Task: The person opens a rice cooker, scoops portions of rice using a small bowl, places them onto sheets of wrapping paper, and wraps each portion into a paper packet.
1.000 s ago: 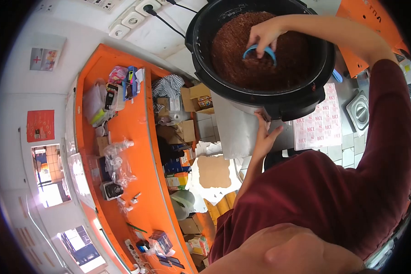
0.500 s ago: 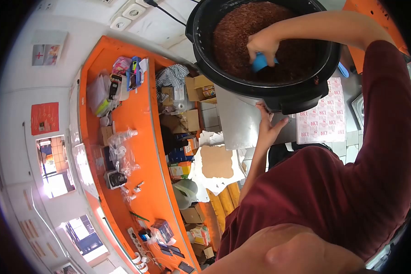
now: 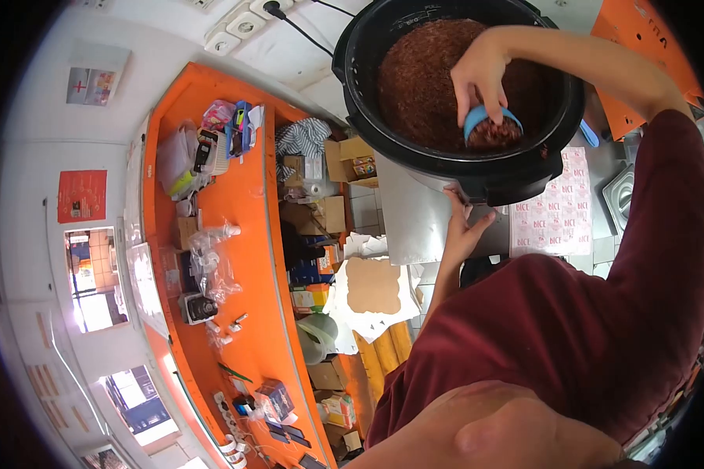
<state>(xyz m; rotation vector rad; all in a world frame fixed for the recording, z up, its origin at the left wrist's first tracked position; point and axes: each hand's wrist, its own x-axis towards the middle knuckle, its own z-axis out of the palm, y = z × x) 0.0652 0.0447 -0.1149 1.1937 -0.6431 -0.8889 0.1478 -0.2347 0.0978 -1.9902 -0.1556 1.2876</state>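
Observation:
Inside a large black cooker (image 3: pixel 524 181) lies reddish-brown rice-like food (image 3: pixel 418 86). My right hand (image 3: pixel 481 74) grips a blue cup (image 3: pixel 477 117) by its rim side, over the food near the pot's near right part. The cup is tilted and holds a portion of the same food. My left hand (image 3: pixel 463 230) is below the cooker, fingertips against its lower outer side and thumb spread away from the fingers.
The cooker stands on a metal counter (image 3: pixel 407 227). Printed paper sheets (image 3: pixel 551 215), a blue utensil (image 3: pixel 589 134), a metal lid (image 3: pixel 619 199) and an orange box (image 3: pixel 626 47) are beside it. An orange shelf unit (image 3: pixel 250 266) stands left, with open cardboard boxes nearby.
My right hand has moved right within the pot, and the blue cup, earlier pushed into the food, now shows food inside. My left hand stays at the cooker's side. The view has shifted slightly.

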